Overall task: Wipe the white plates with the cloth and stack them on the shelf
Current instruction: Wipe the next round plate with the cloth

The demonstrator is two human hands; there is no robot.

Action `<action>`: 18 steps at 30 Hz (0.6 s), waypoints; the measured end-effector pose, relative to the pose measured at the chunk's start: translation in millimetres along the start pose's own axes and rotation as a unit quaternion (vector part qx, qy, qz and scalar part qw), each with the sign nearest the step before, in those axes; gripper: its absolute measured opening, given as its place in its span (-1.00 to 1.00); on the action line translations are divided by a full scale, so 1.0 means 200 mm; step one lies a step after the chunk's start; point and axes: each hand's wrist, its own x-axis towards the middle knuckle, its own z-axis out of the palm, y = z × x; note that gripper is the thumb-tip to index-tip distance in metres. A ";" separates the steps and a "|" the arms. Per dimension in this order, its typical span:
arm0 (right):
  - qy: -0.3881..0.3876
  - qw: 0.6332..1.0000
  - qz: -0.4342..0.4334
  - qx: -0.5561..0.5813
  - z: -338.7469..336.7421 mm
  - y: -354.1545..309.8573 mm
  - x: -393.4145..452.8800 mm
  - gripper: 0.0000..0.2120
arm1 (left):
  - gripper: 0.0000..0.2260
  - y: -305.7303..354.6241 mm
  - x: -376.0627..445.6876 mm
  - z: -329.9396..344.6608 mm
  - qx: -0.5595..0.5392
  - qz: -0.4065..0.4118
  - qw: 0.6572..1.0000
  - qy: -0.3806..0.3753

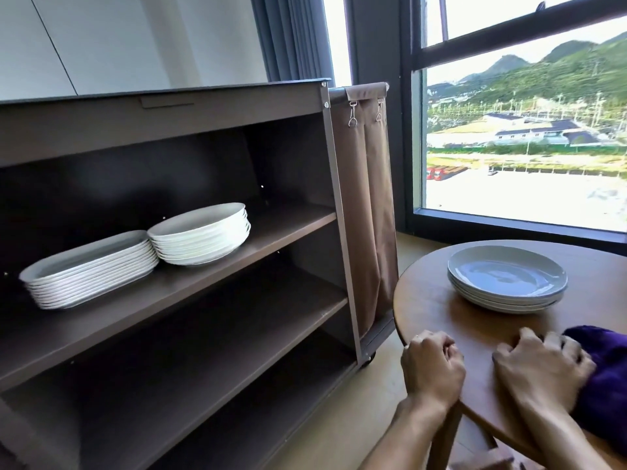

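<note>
A short stack of round white plates (pixel 507 279) sits on the round wooden table (pixel 437 300) at the right. Two taller stacks stand on the upper shelf of the dark brown cart (pixel 271 228): round plates (pixel 200 234) and, to their left, oblong plates (pixel 90 269). A purple cloth (pixel 607 378) lies at the table's near right edge. My right hand (pixel 539 364) rests with curled fingers on the cloth's left side. My left hand (pixel 432 362) is curled into a loose fist at the table's near left edge and holds nothing.
The cart has two bare lower shelves (pixel 210 337) and a brown fabric bag (pixel 366 184) hanging on its right side, close to the table. A large window (pixel 522 130) stands behind the table. Wooden floor (pixel 339 425) lies between cart and table.
</note>
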 end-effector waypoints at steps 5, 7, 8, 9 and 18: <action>0.009 1.000 -0.013 0.003 0.00 0.00 0.01 -0.74 | -0.70 0.08 0.07 0.08 -0.018 -0.021 1.000 -0.005; 0.007 1.000 -0.018 -0.004 0.00 0.00 0.01 -0.73 | -0.59 0.14 0.11 0.12 -0.034 -0.039 0.999 0.008; 0.003 1.000 -0.020 -0.010 0.00 -0.01 0.01 -0.73 | -0.53 0.15 0.14 0.13 -0.042 -0.045 0.998 0.017; -0.001 1.000 -0.021 -0.014 0.00 -0.02 0.01 -0.72 | -0.48 0.16 0.16 0.14 -0.052 -0.047 0.997 0.026; -0.008 1.000 -0.010 -0.006 0.01 0.00 0.01 -0.74 | -0.43 0.39 0.48 0.26 -0.226 -0.231 0.946 0.022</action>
